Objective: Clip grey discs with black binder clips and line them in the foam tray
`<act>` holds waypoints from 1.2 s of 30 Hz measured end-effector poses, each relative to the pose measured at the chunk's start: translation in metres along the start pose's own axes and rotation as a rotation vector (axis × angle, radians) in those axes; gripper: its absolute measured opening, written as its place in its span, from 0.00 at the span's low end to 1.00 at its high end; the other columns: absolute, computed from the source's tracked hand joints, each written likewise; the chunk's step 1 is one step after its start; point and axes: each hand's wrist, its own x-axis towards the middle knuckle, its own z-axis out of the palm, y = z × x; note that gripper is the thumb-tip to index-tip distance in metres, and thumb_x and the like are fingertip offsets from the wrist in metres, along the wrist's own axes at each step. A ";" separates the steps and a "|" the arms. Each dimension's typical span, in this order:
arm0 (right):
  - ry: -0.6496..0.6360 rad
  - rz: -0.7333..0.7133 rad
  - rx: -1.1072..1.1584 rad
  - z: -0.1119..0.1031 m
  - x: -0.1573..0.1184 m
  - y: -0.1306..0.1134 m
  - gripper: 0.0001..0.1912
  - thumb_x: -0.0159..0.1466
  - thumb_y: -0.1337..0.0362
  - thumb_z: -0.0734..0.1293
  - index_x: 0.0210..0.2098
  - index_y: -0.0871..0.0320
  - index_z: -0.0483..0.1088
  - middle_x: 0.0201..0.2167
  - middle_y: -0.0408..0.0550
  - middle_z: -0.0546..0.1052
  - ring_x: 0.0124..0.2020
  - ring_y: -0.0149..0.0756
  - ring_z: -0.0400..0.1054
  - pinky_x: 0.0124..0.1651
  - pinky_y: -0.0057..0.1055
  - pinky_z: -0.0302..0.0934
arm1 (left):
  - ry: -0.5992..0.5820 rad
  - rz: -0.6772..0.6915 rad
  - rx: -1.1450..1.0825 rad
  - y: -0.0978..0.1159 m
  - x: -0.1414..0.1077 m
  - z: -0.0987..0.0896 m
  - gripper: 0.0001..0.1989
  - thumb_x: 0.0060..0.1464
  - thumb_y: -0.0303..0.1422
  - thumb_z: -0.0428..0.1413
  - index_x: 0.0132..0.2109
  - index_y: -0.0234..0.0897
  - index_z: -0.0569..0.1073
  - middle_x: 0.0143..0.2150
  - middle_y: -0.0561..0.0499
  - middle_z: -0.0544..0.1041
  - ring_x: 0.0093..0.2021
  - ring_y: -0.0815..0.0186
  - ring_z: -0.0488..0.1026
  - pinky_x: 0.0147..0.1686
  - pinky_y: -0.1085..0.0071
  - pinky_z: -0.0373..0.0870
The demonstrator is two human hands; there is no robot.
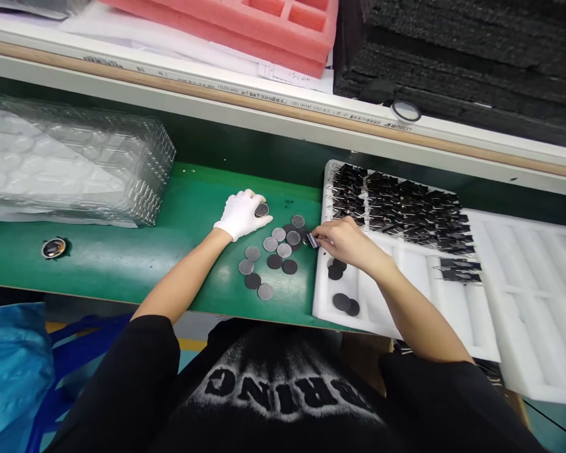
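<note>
My left hand [243, 214], in a white glove, curls its thumb and fingers around a dark round disc [261, 210] on the green tabletop [207, 251]. My bare right hand [342, 239] pinches a small dark, shiny piece [313, 240] at the left edge of a white foam tray [382, 314]. Between the hands and nearer my body lie several grey and black discs [284, 250]. A few black discs [342, 302] rest in the tray's left part. Rows of black binder clips [400, 207] fill the tray's far side.
Stacked clear plastic trays [75, 163] stand at the left, with a small round object [54, 248] in front. Another white foam tray [538, 302] is at the right. The shelf edge [264, 94] crosses behind, carrying red foam [273, 31], black foam [462, 63] and a ring [406, 111].
</note>
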 end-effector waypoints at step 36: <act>0.104 0.368 0.341 0.007 0.173 -0.039 0.18 0.75 0.49 0.65 0.54 0.54 0.76 0.50 0.55 0.83 0.57 0.53 0.74 0.63 0.52 0.64 | -0.017 0.080 0.014 -0.030 0.002 -0.009 0.23 0.59 0.47 0.62 0.57 0.39 0.81 0.55 0.40 0.80 0.56 0.44 0.73 0.50 0.54 0.67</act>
